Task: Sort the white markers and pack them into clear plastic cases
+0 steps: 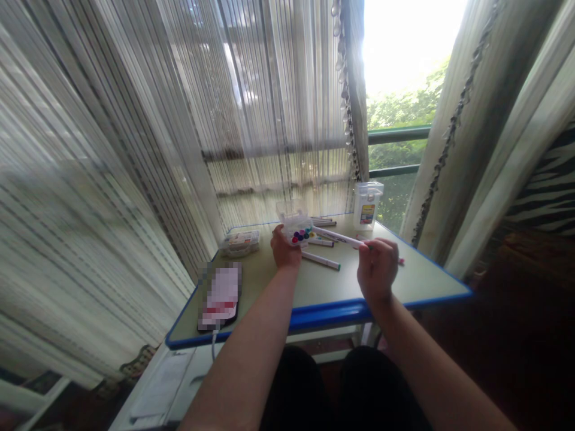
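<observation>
My left hand (286, 250) is closed around a clear plastic marker case (294, 225) with its lid raised. Coloured marker ends, red, purple, blue and teal among them, face me from inside it. Between the fingers of my right hand (378, 269) is a white marker (338, 235), its far tip close to the case's right side. Under and beside the case, several loose markers lie on the table, one of them a white marker with a green end (321, 261). Part of a pink-ended marker (401, 261) shows just right of my right hand.
The blue-edged table (269, 302) stands by a curtained window. At its back right is a tall clear container (367, 206) with a label. A flat clear box (241, 242) sits at the left, behind a phone (220, 296) with a white cable (214, 347).
</observation>
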A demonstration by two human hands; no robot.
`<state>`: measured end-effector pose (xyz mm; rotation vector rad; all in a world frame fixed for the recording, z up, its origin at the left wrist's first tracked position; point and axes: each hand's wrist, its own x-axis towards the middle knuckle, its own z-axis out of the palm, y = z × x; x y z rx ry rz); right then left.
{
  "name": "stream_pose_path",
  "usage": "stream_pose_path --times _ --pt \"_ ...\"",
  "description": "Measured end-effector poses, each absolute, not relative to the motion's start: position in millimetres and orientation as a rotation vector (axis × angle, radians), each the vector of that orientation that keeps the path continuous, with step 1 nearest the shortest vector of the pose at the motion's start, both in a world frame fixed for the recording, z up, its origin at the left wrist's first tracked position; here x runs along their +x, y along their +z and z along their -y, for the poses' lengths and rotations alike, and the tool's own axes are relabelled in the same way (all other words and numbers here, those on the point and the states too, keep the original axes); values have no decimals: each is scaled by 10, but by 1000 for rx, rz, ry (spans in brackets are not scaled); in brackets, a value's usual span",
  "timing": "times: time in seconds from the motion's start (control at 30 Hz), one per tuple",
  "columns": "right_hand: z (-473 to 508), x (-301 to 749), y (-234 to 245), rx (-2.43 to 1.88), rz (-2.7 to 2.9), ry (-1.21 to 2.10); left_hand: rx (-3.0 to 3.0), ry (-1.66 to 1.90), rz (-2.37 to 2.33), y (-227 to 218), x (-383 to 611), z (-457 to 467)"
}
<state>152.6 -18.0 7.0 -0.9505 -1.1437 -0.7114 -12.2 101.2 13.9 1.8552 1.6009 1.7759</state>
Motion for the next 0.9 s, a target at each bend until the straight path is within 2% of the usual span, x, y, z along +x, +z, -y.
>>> stream_pose_path --times 0.9 --pt "39 1432 48 -931 1525 -466 2325 1560 -1394 137 -23 -911"
